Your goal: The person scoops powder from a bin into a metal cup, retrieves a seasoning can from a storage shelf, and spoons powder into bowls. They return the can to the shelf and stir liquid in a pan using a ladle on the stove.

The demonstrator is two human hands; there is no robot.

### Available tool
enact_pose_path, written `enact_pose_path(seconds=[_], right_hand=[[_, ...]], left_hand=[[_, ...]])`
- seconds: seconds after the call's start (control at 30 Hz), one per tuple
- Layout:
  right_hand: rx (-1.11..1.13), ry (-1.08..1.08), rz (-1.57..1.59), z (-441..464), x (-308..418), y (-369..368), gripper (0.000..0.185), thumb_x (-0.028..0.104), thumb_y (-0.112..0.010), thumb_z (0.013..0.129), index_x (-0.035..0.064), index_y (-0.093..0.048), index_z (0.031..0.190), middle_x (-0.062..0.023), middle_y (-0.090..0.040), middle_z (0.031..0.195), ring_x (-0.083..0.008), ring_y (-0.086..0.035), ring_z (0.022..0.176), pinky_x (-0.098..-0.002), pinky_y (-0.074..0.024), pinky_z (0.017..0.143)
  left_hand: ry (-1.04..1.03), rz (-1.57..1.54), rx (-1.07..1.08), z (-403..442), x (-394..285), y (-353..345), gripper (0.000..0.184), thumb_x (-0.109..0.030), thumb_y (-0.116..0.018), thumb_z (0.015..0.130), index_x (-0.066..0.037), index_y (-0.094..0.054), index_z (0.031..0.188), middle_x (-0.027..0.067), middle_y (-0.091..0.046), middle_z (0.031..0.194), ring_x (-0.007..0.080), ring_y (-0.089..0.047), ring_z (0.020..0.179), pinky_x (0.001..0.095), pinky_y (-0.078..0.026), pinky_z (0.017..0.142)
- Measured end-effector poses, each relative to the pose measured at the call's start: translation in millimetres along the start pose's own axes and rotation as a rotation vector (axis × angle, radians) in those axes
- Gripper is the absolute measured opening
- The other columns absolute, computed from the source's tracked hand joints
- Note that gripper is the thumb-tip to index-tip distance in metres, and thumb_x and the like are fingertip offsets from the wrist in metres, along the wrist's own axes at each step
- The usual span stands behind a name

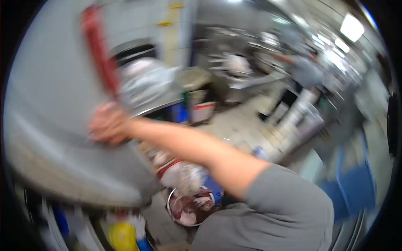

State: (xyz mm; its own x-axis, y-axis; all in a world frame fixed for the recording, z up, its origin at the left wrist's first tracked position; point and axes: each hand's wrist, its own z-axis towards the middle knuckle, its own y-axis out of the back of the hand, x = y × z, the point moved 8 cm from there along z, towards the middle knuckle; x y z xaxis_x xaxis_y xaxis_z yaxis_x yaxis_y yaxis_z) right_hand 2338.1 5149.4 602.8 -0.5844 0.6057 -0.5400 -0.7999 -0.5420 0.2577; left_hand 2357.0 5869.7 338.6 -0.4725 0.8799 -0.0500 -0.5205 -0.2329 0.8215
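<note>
My right hand [109,124] is at the end of my outstretched arm, over a large pale grey surface [46,113]. Its fingers look curled into a closed fist, though motion smears them. A long red strip [100,52] runs upward from just above the fist. Blur hides what it is and whether the hand grips it. Below the forearm, a round metal-rimmed bowl [169,208] holds dark red meat [188,206], with a clear plastic bag [189,178] beside it. My left hand does not show.
A steel table [157,102] carries a plastic-wrapped bundle [148,81]. Beyond it are bins [201,108] and a metal counter [251,81]. Another person [307,71] stands there on the tiled floor [234,115]. Blue panels [354,190] are at the right. A yellow item [122,235] lies low down.
</note>
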Motion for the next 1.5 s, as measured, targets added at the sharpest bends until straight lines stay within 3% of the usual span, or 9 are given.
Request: enact_pose_path(seconds=[0.17,0.33,0.57,0.83,0.9,0.93,1.0,1.17,1.5], right_hand=[[0.187,-0.032,0.101,-19.7,-4.2,-12.5,0.023,0.012,-0.066,0.086,0.0107,-0.074,0.108,-0.0143,-0.068,0.113,-0.0336,-0.063,0.101,-0.0486,-0.0469,0.083],[0.246,-0.062,-0.279,35.3,21.4,-23.1,0.020,0.017,-0.068,0.090,0.0207,-0.077,0.108,0.0020,-0.072,0.114,-0.0224,-0.065,0.105,-0.0437,-0.0400,0.106],[0.260,-0.057,-0.329,19.1,15.0,-19.9,0.023,0.021,-0.066,0.090,0.0206,-0.076,0.111,-0.0009,-0.072,0.112,-0.0257,-0.064,0.104,-0.0454,-0.0384,0.108],[0.185,-0.116,-0.140,-18.1,-5.7,-28.6,0.024,0.029,-0.067,0.082,0.0132,-0.071,0.100,-0.0081,-0.067,0.111,-0.0294,-0.064,0.103,-0.0514,-0.0435,0.104],[0.197,-0.117,-0.100,0.8,0.2,-15.8,0.021,0.028,-0.066,0.082,0.0164,-0.069,0.100,-0.0058,-0.066,0.110,-0.0266,-0.064,0.102,-0.0503,-0.0423,0.105],[0.202,-0.115,-0.087,12.4,5.4,-7.7,0.021,0.027,-0.066,0.082,0.0179,-0.069,0.100,-0.0047,-0.065,0.110,-0.0251,-0.063,0.101,-0.0497,-0.0417,0.105],[0.213,-0.103,-0.090,37.8,14.0,2.3,0.020,0.026,-0.065,0.082,0.0210,-0.068,0.100,-0.0025,-0.064,0.109,-0.0222,-0.063,0.100,-0.0486,-0.0405,0.106],[0.217,-0.100,-0.173,47.1,19.2,5.3,0.016,0.029,-0.064,0.081,0.0216,-0.065,0.095,-0.0005,-0.062,0.105,-0.0184,-0.062,0.094,-0.0445,-0.0402,0.107],[0.125,-0.060,-0.166,43.8,18.5,6.0,0.017,0.033,-0.067,0.079,0.0203,-0.063,0.089,0.0002,-0.060,0.105,-0.0176,-0.060,0.096,-0.0454,-0.0367,0.110]], left_hand=[[0.241,0.317,0.129,-108.7,165.6,24.8,0.026,-0.023,-0.069,0.087,-0.006,-0.069,0.106,0.0167,-0.069,0.104,0.0364,-0.064,0.105,0.0509,-0.050,0.091],[0.341,0.021,0.123,-136.2,161.1,72.9,0.043,-0.023,-0.069,0.085,-0.009,-0.065,0.126,0.0143,-0.062,0.131,0.0326,-0.052,0.131,0.0507,-0.050,0.103],[0.410,-0.056,0.244,-144.4,148.0,77.4,0.053,-0.023,-0.067,0.086,-0.010,-0.058,0.136,0.0128,-0.054,0.144,0.0330,-0.043,0.141,0.0499,-0.046,0.109],[0.069,0.154,-0.300,-81.7,272.0,21.7,0.026,-0.026,-0.062,0.095,-0.006,-0.074,0.109,0.0171,-0.076,0.106,0.0405,-0.073,0.095,0.0475,-0.058,0.087],[0.204,0.264,0.413,-66.3,332.9,-76.1,0.029,-0.031,-0.067,0.094,-0.009,-0.070,0.111,0.0148,-0.075,0.101,0.0332,-0.074,0.093,0.0457,-0.060,0.081],[-0.029,0.230,0.210,-61.1,316.5,-66.2,0.026,-0.031,-0.064,0.096,-0.009,-0.070,0.107,0.0141,-0.075,0.098,0.0343,-0.073,0.093,0.0465,-0.059,0.079],[0.035,-0.054,0.609,-53.1,285.0,-47.1,0.038,-0.031,-0.063,0.097,-0.005,-0.069,0.124,0.0197,-0.073,0.118,0.0416,-0.068,0.108,0.0502,-0.057,0.087],[-0.147,-0.662,0.214,-88.1,11.5,104.0,0.038,-0.031,-0.063,0.096,-0.005,-0.069,0.124,0.0192,-0.073,0.118,0.0411,-0.068,0.108,0.0502,-0.057,0.087],[-0.536,-1.150,0.681,-207.3,-328.6,186.7,0.039,-0.032,-0.064,0.096,-0.006,-0.069,0.125,0.0184,-0.073,0.118,0.0401,-0.068,0.108,0.0502,-0.057,0.087]])
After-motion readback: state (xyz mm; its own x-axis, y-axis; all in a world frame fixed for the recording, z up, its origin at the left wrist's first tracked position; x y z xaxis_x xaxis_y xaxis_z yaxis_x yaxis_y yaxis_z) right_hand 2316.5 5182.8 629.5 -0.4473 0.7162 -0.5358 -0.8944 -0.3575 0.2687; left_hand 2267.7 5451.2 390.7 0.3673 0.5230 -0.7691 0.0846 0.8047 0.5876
